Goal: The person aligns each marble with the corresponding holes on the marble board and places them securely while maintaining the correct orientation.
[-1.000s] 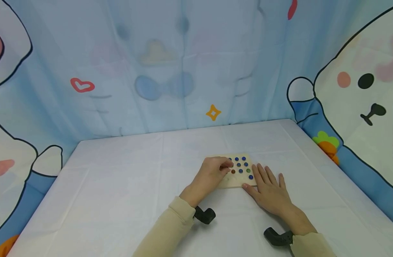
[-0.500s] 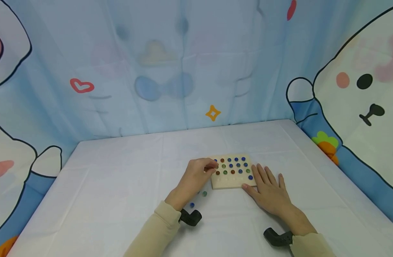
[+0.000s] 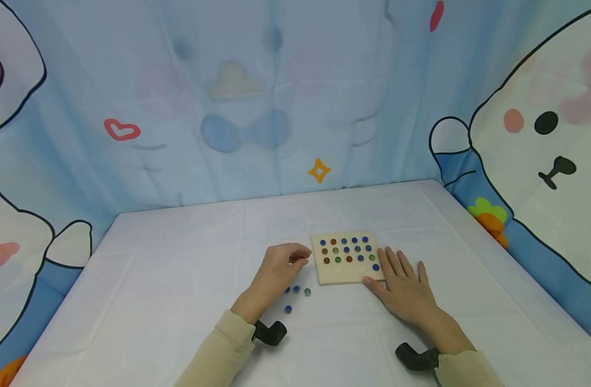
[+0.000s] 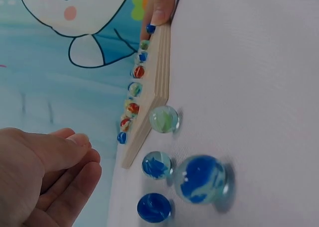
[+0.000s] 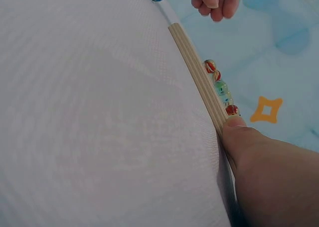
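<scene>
A pale wooden board lies on the white table with rows of glass marbles on it. Blue, green and reddish-brown ones fill the far rows; the near row shows a single blue marble at its right end. My left hand hovers left of the board, fingers loosely curled; in the left wrist view no marble shows between them. Flat and spread, my right hand rests at the board's right edge, its thumb touching the board. Several loose marbles, including a green one and a blue one, lie beside the board.
The white cloth-covered table stretches out to the left and front. Behind it hangs a blue cartoon curtain. A black wrist device sits below the left hand, and another black device below the right.
My left hand has moved left, off the board, uncovering the board's left-hand marbles and the loose marbles on the table. The right hand stays at the board's edge.
</scene>
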